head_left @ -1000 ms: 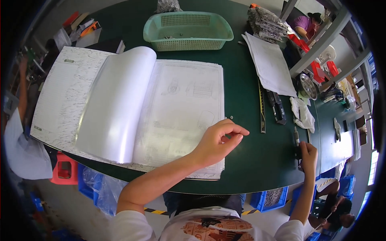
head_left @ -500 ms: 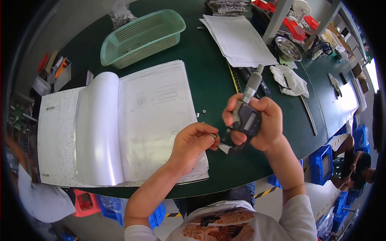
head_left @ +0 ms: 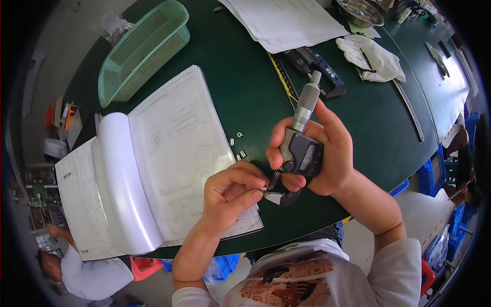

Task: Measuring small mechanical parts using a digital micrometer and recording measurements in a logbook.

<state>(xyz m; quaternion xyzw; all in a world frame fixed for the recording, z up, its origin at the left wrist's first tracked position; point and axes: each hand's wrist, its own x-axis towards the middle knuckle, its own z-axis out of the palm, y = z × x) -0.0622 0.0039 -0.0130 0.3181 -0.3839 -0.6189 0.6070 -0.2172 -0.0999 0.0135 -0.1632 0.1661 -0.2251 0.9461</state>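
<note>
Head view: left hand (head_left: 225, 197) has its fingers pinched together on a tiny metal piece (head_left: 263, 189) by the measuring end of the micrometer (head_left: 302, 151); right hand (head_left: 332, 158) curls round its frame. Skimpy pinch might slip, pinging it across the worktop (head_left: 358, 133); tilting could skew contact.

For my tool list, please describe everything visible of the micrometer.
The micrometer has a silvery, metal-looking barrel, a dark body with a small display, and a frame partly hidden by the right hand, which grips it. It slants over the green table, barrel toward the table's far side. Its measuring gap is beside a small metal part in the left hand; contact is unclear.
</note>
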